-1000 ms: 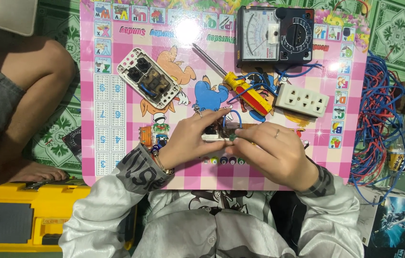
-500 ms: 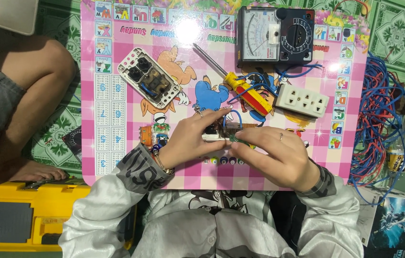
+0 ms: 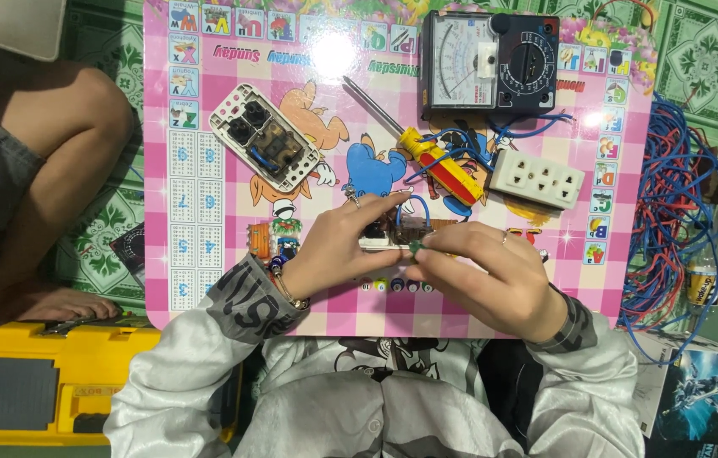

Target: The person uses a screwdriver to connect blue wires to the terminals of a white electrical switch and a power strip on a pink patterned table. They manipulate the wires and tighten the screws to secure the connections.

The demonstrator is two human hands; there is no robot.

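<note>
- One analog multimeter, at twelve o'clock on the pink board.
- One screwdriver with a yellow and red handle, near the centre.
- One white socket strip, at two o'clock.
- One opened socket plate, at ten o'clock.
- One yellow toolbox, at eight o'clock.
- One tangle of blue and red wires, at three o'clock.
- Two hands, left hand and right hand, at six o'clock.

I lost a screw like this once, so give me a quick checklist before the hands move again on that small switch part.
1. Both hands on the part: left hand and right hand meet at the small switch module: ok.
2. Screwdriver close by: ok.
3. Multimeter on the table: ok.
4. Blue wire seated in the module: cannot tell.
5. Loose screws accounted for: cannot tell.
</note>
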